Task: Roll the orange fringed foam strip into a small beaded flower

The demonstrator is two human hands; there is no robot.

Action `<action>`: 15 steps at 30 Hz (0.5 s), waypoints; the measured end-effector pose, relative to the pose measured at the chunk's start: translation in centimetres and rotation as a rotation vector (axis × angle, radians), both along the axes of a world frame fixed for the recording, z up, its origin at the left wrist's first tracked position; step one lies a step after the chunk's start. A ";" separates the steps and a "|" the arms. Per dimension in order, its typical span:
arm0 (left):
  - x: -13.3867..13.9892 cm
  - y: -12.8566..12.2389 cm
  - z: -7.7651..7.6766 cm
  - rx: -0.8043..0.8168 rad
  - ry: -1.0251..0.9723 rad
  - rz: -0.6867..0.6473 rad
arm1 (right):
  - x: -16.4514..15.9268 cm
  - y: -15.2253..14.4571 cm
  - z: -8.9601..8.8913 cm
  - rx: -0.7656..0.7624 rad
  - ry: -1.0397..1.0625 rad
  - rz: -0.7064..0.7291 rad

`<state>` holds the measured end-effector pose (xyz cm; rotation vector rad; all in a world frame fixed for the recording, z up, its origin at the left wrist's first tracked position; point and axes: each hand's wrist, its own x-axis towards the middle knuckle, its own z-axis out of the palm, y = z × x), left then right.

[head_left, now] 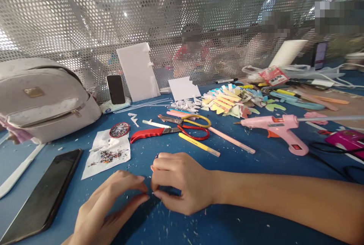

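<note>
Near the front of the blue table, my left hand (109,199) hovers with its thumb and curved fingers slightly apart, and nothing shows between them. Just to its right, my right hand (180,182) is curled, thumb drawn toward the fingers. A small orange-red spot shows at its fingertips; whether this is a held piece or a nail I cannot tell. Beyond the hands lie red-handled scissors (196,132), a red-handled cutter (149,134) and a yellow marker (199,144). A white paper (95,148) with dark crumbs lies left, a small round red-rimmed dish (120,130) at its edge.
A pink glue gun (273,124) lies right with its cord. Cut paper pieces (227,99) are heaped behind. A phone (45,192) and a pale backpack (42,101) are at left. Another phone (116,89) leans upright near a white board (138,71). People sit behind the perforated screen.
</note>
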<state>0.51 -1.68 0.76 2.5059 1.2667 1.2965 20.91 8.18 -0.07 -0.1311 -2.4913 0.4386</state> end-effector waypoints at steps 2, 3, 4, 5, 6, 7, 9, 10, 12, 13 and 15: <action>0.0 0.0 0.0 0.005 -0.006 -0.003 | 0.0 0.0 -0.1 0.002 0.000 0.001; 0.0 0.0 -0.1 0.007 -0.012 -0.003 | 0.0 0.0 -0.1 0.006 0.001 -0.002; 0.1 0.0 -0.1 0.008 -0.016 -0.003 | 0.0 0.0 -0.1 0.011 0.002 -0.005; 0.1 0.0 -0.1 0.007 -0.019 -0.002 | 0.0 0.0 -0.1 0.016 0.001 -0.005; 0.1 0.0 -0.1 0.002 -0.021 0.001 | -0.1 0.0 -0.1 0.020 -0.002 -0.006; 0.2 0.1 -0.2 -0.008 -0.022 0.004 | -0.1 0.0 -0.1 0.023 -0.005 -0.005; 0.3 0.1 -0.2 -0.039 -0.029 0.023 | -0.1 0.0 0.0 0.025 -0.011 -0.001; 0.4 0.0 -0.2 -0.055 -0.036 0.033 | -0.1 0.0 0.1 0.024 -0.015 0.000; 0.5 0.0 -0.2 -0.073 -0.048 0.047 | -0.1 0.0 0.1 0.024 -0.026 0.000; 0.5 0.0 -0.2 -0.075 -0.051 0.053 | -0.1 0.1 0.1 0.026 -0.035 0.002; 0.5 -0.1 -0.3 -0.070 -0.053 0.059 | -0.1 0.1 0.2 0.033 -0.054 0.002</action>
